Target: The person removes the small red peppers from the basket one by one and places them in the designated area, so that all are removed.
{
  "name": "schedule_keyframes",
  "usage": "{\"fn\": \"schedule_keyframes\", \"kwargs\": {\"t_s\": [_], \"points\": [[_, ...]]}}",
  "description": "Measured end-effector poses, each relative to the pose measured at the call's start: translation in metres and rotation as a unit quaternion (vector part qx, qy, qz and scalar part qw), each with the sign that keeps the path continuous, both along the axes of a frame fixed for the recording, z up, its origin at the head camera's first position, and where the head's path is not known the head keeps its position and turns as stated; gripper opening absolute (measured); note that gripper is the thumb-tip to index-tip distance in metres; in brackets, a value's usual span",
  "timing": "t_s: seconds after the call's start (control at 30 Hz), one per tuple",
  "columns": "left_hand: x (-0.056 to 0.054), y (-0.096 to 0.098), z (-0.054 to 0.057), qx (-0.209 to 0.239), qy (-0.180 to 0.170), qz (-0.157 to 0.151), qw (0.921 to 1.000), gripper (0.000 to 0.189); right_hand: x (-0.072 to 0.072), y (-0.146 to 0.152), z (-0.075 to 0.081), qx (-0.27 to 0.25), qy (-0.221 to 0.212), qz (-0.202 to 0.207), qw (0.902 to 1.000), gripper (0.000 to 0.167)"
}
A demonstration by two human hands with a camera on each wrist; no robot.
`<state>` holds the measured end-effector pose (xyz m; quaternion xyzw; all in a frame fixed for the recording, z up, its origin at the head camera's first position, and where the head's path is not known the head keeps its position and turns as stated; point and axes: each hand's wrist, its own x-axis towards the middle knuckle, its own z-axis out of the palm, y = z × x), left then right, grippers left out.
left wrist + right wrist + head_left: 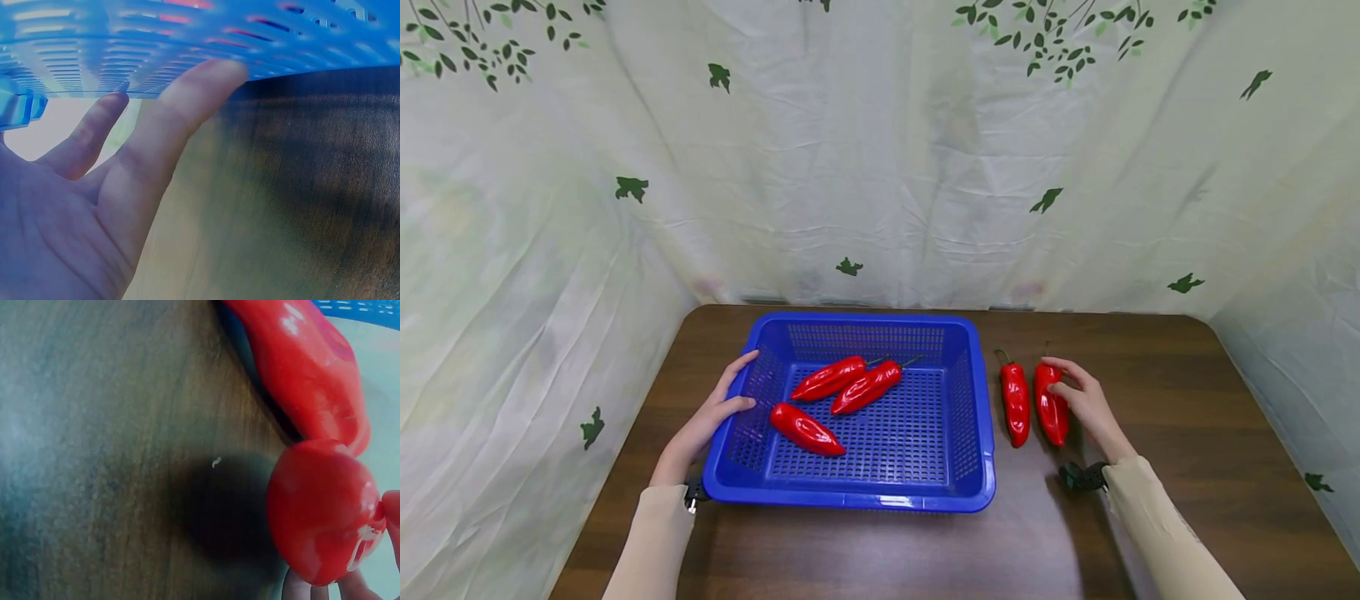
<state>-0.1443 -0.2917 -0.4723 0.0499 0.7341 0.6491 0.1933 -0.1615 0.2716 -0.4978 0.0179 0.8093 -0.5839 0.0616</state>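
My right hand pinches a glossy red chili pepper between thumb and fingers. In the right wrist view, the rounded end of that pepper faces the camera, with fingertips at its edge and a dark shadow on the table beside it. Another red pepper lies just to its left. The blue perforated basket holds three red peppers, among them one at the front left. Against the basket's left side rests my left hand, thumb and fingers extended and spread, touching the outer wall in the left wrist view.
A brown wooden table carries everything, with surface showing right of the peppers and in front of the basket. Pale curtains with a leaf print hang behind and at both sides. Black wrist bands sit at the wrists.
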Motion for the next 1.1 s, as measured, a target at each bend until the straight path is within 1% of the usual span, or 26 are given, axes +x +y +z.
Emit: {"fn": "schedule_keyframes", "kwargs": {"t_s": [0.13, 0.3, 0.43, 0.53, 0.6, 0.73, 0.77, 0.83, 0.87, 1.1], "points": [[0.0, 0.0, 0.0, -0.001, -0.001, -0.004, 1.0, 0.067, -0.002, -0.002, -0.001, 0.027, 0.015, 0.011, 0.9995, 0.043], [-0.001, 0.0, -0.001, -0.003, -0.005, 0.0, 1.0, 0.067, -0.005, -0.002, -0.003, 0.044, 0.012, 0.017, 0.9988, 0.044], [-0.001, 0.0, -0.001, -0.001, -0.004, 0.001, 1.0, 0.066, -0.007, -0.002, -0.005, 0.044, 0.008, 0.017, 0.9988, 0.044], [-0.001, 0.0, 0.0, -0.001, -0.003, 0.001, 1.0, 0.066, -0.006, -0.003, -0.004, 0.046, 0.01, 0.015, 0.9988, 0.044], [-0.001, 0.0, -0.001, -0.002, -0.003, 0.001, 1.0, 0.067, -0.003, -0.006, 0.003, 0.046, 0.011, 0.015, 0.9988, 0.045], [-0.001, -0.001, -0.001, 0.0, -0.002, 0.001, 1.0, 0.067, -0.001, -0.007, 0.005, 0.043, 0.014, 0.013, 0.9989, 0.045], [-0.001, -0.001, -0.001, 0.001, -0.002, 0.001, 1.0, 0.067, -0.001, -0.008, 0.005, 0.043, 0.015, 0.012, 0.9989, 0.045], [0.0, -0.001, -0.002, 0.003, -0.002, -0.001, 1.0, 0.067, -0.003, -0.005, -0.002, 0.042, 0.019, 0.006, 0.9989, 0.046], [0.0, -0.001, -0.002, 0.004, -0.001, 0.0, 1.0, 0.067, -0.003, -0.005, -0.003, 0.043, 0.021, 0.003, 0.9989, 0.046], [0.0, -0.001, -0.002, 0.009, -0.001, -0.001, 1.0, 0.067, -0.002, -0.003, -0.003, 0.029, 0.023, -0.011, 0.9992, 0.044]]}}
